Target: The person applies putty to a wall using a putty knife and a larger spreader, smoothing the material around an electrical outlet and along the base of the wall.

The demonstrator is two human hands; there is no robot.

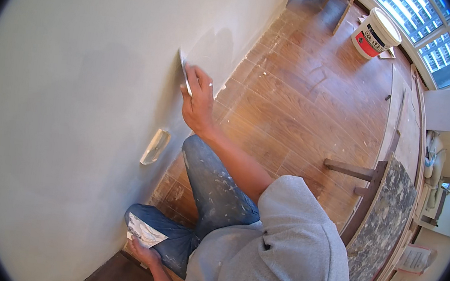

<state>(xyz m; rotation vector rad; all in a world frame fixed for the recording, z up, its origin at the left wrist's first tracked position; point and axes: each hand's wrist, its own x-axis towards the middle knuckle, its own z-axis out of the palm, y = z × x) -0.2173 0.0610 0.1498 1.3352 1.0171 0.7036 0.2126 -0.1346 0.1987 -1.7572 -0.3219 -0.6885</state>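
Observation:
My right hand [200,99] is closed on a putty knife [183,69], seen nearly edge-on, its blade at the pale wall [74,113]. A darker, smoother-looking patch spreads over the wall to the left of the blade. Lower down, my left hand [144,251] grips a flat blade smeared with white putty [145,231], in front of my bent knee. Its handle is hidden by my fingers. Between the two hands, a rectangular socket opening [155,147] with a yellowish rim sits in the wall. White smears mark my blue trousers [217,189].
Wood-look floor [305,110] runs along the wall's foot, with small white crumbs on it. A white bucket with a red and black label [377,34] stands near the window [428,30]. To my right is a wooden bench with a speckled, stained top [383,228].

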